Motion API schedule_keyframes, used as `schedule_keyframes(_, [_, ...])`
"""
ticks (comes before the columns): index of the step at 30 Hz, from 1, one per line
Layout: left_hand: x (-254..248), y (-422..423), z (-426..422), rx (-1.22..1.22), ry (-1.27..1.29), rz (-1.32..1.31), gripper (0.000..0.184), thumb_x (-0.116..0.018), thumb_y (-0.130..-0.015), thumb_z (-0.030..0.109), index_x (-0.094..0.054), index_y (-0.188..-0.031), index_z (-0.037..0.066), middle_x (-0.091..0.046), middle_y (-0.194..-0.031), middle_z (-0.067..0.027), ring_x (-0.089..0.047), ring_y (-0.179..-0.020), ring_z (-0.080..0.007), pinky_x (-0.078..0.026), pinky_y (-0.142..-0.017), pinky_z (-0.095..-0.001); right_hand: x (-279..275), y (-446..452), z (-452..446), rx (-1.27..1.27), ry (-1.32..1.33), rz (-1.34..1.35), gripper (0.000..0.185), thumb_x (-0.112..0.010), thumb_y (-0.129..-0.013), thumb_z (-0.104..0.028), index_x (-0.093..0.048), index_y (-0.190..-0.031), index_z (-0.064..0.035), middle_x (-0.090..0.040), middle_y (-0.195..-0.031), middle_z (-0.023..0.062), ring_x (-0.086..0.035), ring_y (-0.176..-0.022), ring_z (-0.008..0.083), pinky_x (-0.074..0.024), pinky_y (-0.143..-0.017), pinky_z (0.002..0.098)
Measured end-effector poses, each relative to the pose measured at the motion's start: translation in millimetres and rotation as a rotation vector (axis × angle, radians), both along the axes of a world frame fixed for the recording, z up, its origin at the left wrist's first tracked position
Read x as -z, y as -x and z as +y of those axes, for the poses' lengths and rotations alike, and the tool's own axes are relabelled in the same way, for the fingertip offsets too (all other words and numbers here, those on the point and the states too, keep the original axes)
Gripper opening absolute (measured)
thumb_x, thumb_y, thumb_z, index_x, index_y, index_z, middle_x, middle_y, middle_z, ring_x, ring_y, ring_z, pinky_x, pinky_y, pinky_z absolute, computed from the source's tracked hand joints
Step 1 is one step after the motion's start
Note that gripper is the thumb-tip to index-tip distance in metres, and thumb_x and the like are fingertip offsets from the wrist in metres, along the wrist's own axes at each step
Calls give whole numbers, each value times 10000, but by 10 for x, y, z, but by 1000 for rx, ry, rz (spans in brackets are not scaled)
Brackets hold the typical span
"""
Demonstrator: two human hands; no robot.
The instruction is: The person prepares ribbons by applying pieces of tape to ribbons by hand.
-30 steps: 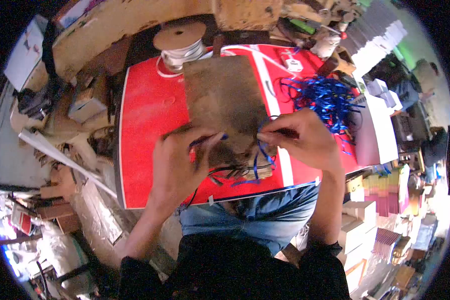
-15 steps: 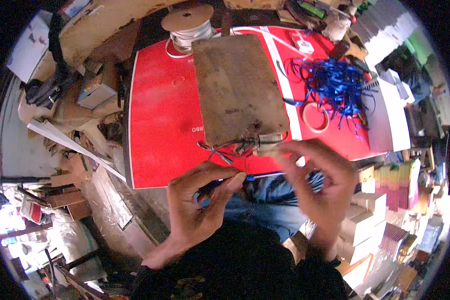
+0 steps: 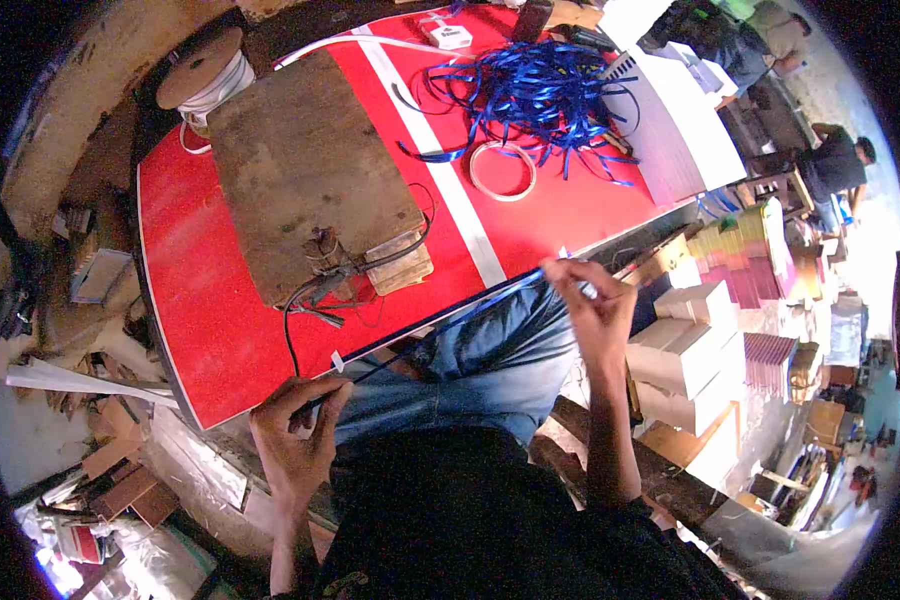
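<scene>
A thin blue ribbon point(image 3: 490, 298) stretches between my hands, just off the near edge of the red tabletop point(image 3: 200, 330). Thumb and fingers of my left hand point(image 3: 295, 430) are pinched on its lower end. My right hand point(image 3: 600, 310) pinches the other end, higher and to the right. Beyond them lies a worn brown board point(image 3: 310, 170) with a dark cord point(image 3: 405, 255) and a small pale block point(image 3: 400, 265) at its near edge. A tangled heap of blue ribbons point(image 3: 550, 95) rests at the far right, with a tape ring point(image 3: 475, 175) beside it.
A spool of white cord point(image 3: 232, 85) stands at the far left. A stack of white sheets point(image 3: 670, 125) lies at the table's right end, near a small white box point(image 3: 450, 36). White boxes point(image 3: 685, 335) are piled to the right. Another person point(image 3: 835, 165) is in the background.
My hands have moved apart, the left down and left, the right slightly up, and the ribbon now spans between them. The view has turned, shifting the table leftward.
</scene>
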State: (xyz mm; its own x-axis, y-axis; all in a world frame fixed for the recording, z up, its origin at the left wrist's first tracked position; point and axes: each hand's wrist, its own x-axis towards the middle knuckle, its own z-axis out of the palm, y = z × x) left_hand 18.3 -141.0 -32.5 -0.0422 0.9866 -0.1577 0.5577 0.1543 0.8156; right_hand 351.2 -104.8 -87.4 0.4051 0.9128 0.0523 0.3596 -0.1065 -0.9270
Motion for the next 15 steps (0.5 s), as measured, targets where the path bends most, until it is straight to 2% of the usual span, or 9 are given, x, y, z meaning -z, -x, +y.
schedule_keyframes(5, [262, 88, -34, -7, -56, 61, 92, -760, -837, 87, -761, -915, 39, -732, -833, -70, -635, -702, -112, -463, -592, -266, 150, -370, 95, 91, 37, -161, 199, -789, -856, -159, -760, -959, 8, -727, -916, 115, -664, -857, 166, -530, -701, 279])
schedule_keyframes(7, [474, 126, -36, -43, -77, 119, 101, -763, -836, 99, -765, -922, 46, -738, -832, -80, -636, -693, -113, -465, -594, -272, 311, -411, 119, 110, -48, -280, 202, -811, -808, -100, -773, -986, -12, -734, -854, 91, -622, -751, 125, -498, -732, 279])
schedule_keyframes(8, [715, 182, -72, -65, -102, 24, 113, -767, -834, 112, -768, -931, 54, -738, -821, -90, -634, -678, -123, -472, -605, -277, 439, -425, 119, 91, -159, -307, 195, -811, -804, -97, -780, -987, -38, -744, -882, 97, -645, -771, 141, -507, -748, 282])
schedule_keyframes(9, [799, 274, -122, -96, -126, -58, 125, -770, -832, 125, -771, -939, 62, -738, -809, -101, -633, -663, -133, -478, -616, -282, 394, -396, 126, 73, -135, -383, 183, -798, -823, -128, -783, -990, -55, -749, -898, 99, -665, -807, 152, -513, -762, 291])
schedule_keyframes(10, [694, 277, -111, -96, -93, 36, 127, -773, -829, 135, -772, -937, 67, -734, -792, -107, -644, -658, -150, -488, -628, -291, 347, -368, 131, 56, -114, -459, 174, -785, -842, -159, -786, -993, -72, -754, -915, 100, -684, -843, 164, -519, -777, 300])
schedule_keyframes(11, [590, 243, -91, -95, -57, 123, 130, -776, -827, 145, -774, -935, 72, -730, -775, -113, -655, -652, -167, -498, -640, -300, 429, -365, 146, 54, -202, -407, 160, -775, -811, -17, -784, -968, -43, -746, -890, 79, -682, -821, 161, -542, -772, 303])
schedule_keyframes(12, [537, 241, -88, -128, -48, 156, 130, -776, -827, 145, -774, -935, 72, -730, -775, -113, -655, -652, -167, -498, -640, -300, 359, -301, 157, 114, -146, -535, 158, -792, -805, -40, -785, -963, -46, -745, -867, 64, -672, -772, 145, -538, -724, 299])
schedule_keyframes(13, [515, 224, -61, -116, -26, 175, 125, -777, -825, 151, -775, -927, 78, -726, -767, -115, -657, -643, -180, -503, -645, -308, 366, -278, 152, 145, -110, -493, 156, -802, -809, -76, -783, -959, -39, -743, -850, 73, -662, -751, 133, -524, -699, 288])
schedule_keyframes(15, [534, 217, -40, -104, -1, 183, 121, -779, -823, 156, -776, -919, 83, -723, -759, -117, -658, -633, -193, -507, -650, -316, 361, -276, 177, 130, -130, -597, 157, -800, -823, -110, -781, -958, -32, -738, -838, 82, -659, -747, 131, -511, -664, 285])
